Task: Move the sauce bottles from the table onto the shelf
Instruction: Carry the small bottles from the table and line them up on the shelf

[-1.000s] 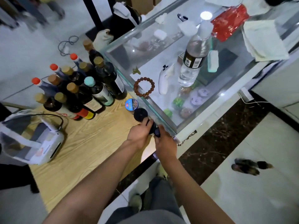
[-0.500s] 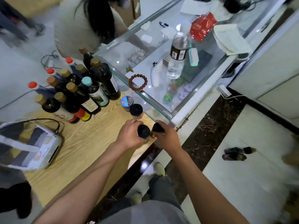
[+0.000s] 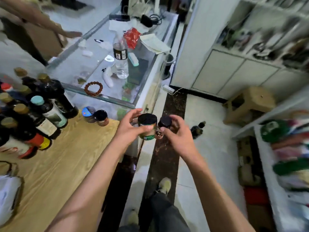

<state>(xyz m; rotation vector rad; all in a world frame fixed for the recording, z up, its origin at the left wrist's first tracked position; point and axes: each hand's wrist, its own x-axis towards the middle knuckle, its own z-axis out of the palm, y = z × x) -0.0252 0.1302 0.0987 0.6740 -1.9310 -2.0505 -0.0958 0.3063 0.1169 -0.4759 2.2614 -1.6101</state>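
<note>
My left hand (image 3: 129, 129) grips a black-lidded jar with a green label (image 3: 147, 126), lifted off the wooden table (image 3: 55, 164) past its right edge. My right hand (image 3: 178, 135) holds a smaller black-lidded jar with a dark red label (image 3: 163, 127) right beside it. Two more small jars, a blue-lidded jar (image 3: 88, 113) and a black-lidded jar (image 3: 101, 117), stand on the table. A cluster of several dark sauce bottles (image 3: 36, 111) stands at the table's far left. White shelves (image 3: 267, 148) with packaged goods run along the right edge.
A glass display counter (image 3: 103, 97) adjoins the table, carrying a water bottle (image 3: 120, 61), a bead bracelet (image 3: 93, 88) and small items. A wooden stool (image 3: 250, 104) stands on the floor to the right. Another person's arm (image 3: 50, 25) reaches in at top left. A white bag (image 3: 8, 198) lies at the table's near left.
Both hands have lifted the two jars off the table and carried them rightward over the floor. My view has swung right, bringing the shelves and stool into sight.
</note>
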